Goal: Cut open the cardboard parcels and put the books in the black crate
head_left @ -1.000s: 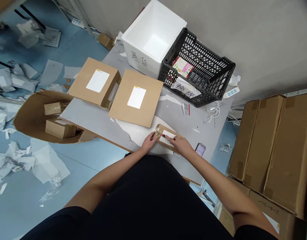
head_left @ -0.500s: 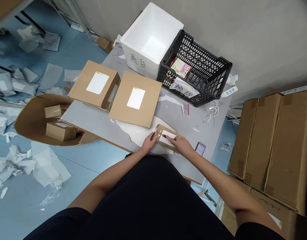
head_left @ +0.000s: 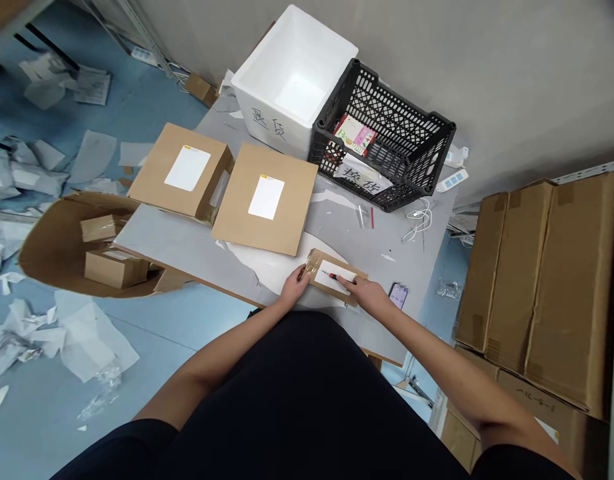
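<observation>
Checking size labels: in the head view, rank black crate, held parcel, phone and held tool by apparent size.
Black crate
Held parcel
Phone and held tool, unranked: right hand hides part of the tool

We see a grey table (head_left: 159,235) with a brown near edge. By that edge, the small box (head_left: 331,289) is brown under a white label (head_left: 325,280), and the tool (head_left: 333,276) over it shows red and black. At the far edge we find a white tub (head_left: 257,100) with black writing (head_left: 267,125) and a black crate (head_left: 394,107) patterned with holes. Toward the left end, both bigger boxes (head_left: 297,193) are tan, their white labels (head_left: 267,197) tipped yellow.
</observation>
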The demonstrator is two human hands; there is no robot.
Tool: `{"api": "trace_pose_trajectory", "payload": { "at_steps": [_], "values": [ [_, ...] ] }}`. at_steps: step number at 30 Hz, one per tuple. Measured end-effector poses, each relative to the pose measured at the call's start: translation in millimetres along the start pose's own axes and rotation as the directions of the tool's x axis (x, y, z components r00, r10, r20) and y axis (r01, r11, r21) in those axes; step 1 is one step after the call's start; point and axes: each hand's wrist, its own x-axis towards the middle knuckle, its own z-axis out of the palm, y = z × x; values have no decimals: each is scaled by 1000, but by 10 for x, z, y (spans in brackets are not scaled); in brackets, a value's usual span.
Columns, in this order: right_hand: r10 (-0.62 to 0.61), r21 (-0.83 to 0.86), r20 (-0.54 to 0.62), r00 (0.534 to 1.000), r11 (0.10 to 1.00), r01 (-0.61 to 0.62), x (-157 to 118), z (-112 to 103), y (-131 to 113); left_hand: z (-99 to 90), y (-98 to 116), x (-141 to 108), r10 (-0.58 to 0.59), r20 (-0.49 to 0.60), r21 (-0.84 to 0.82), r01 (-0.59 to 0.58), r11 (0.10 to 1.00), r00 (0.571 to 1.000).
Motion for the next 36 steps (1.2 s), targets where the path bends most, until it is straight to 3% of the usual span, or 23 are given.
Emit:
{"api": "trace_pose_trajectory", "payload": {
  "at_steps": [5, 16, 22, 29, 33, 36],
  "values": [
    [16, -18, 11, 1000, 1000, -15, -234, 97, 179, -7, 40, -4, 5, 6, 5, -5, 1000, 1000],
    [109, 30, 19, 994, 994, -110, -804, 563, 529, -6, 95, -18, -26, -10, 35, 27, 999, 1000],
    [149, 56, -12, 989, 987, -148, -971, 718, 533, -16, 61, -27, -18, -7, 71, 18, 997, 1000],
    [181, 79, -40, 983, 981, -178, -1134, 904, 570, -46, 180, -71, -13, -5, 127, 14, 992, 1000],
    [288, 285, -36, 957, 921, -266, -1407, 1132, 589, -216, 222, -17, 50, -37, 209, -41, 977, 998],
    [420, 594, -127, 899, 758, -270, -1470, 1252, 458, -298, 217, 50, 57, 42, 230, -66, 971, 997]
  ]
}}
